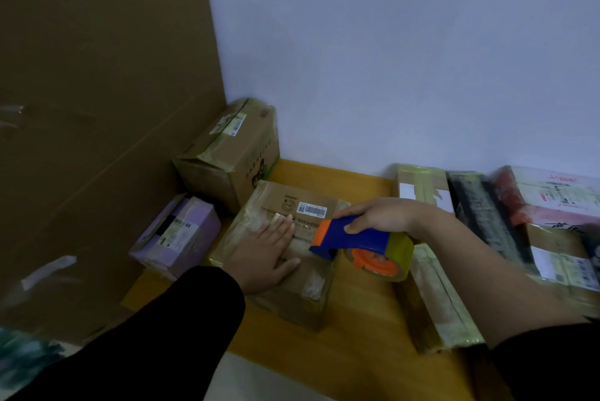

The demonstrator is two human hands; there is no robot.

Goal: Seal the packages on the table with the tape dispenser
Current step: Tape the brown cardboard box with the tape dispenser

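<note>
Table (357, 319): right packages (558, 202) blurred; dispenser (360, 240) hides box (276, 196) corner.

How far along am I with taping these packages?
Done: the back box already shows tape. In hand: the left hand presses flat on the middle box, and the right hand grips the tape dispenser at its edge. Left: finishing this box; the packages at right are blurred.

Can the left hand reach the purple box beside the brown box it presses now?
Probably yes. The left hand lies flat on the brown box, holding nothing, and the purple box stands close on its left with nothing between.
</note>
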